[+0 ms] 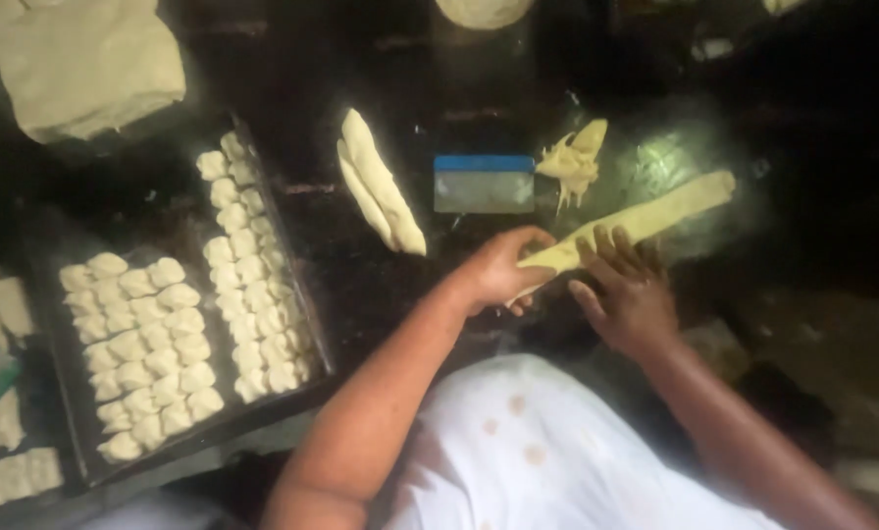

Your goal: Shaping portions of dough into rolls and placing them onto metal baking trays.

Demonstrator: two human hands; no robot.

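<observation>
Pale dough rope (636,221) under both hands: left hand (503,270) pinches near end, right hand (628,294) spread flat beside it.

A dark, almost black bench (439,74) is seen from above, and most of the frame is filled by it. The light is dim; a pale, hazy sheen is thrown on the surface at the upper right of the frame, while the far right is lost in shadow. A dark tray (307,294) is set at the left of the frame. A pale crumpled sheet (86,64) is laid in the upper left corner. A round pale shape (484,10) is cut off by the top edge at the centre. No wall, window or floor can be made out. The lower left corner is blurred and cannot be told.
</observation>
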